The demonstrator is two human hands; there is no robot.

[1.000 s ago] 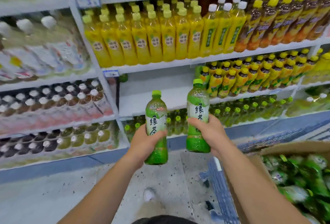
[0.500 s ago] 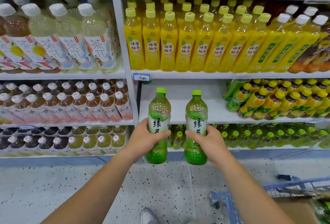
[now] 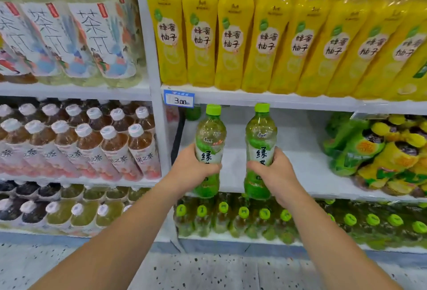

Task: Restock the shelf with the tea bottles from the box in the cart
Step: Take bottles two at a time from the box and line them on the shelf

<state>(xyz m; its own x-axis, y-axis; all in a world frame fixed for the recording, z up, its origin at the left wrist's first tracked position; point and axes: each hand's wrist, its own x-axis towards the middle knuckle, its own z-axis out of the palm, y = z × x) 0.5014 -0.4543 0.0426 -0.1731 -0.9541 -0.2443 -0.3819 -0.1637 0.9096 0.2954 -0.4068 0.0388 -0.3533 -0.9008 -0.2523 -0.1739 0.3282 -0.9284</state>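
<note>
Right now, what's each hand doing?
Left hand: closed around a green tea bottle, upright.
Right hand: closed around a second green tea bottle, upright.

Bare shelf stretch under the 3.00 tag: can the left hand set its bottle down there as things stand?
Probably yes. The left hand holds its green tea bottle upright right in front of the bare white shelf. Nothing stands there; the packs lie well off to the right.

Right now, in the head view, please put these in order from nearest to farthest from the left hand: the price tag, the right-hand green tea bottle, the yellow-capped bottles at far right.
From the left hand:
1. Right-hand green tea bottle, just beside it to the right.
2. Price tag, above on the shelf edge.
3. Yellow-capped bottles, far right on the same shelf.
</note>
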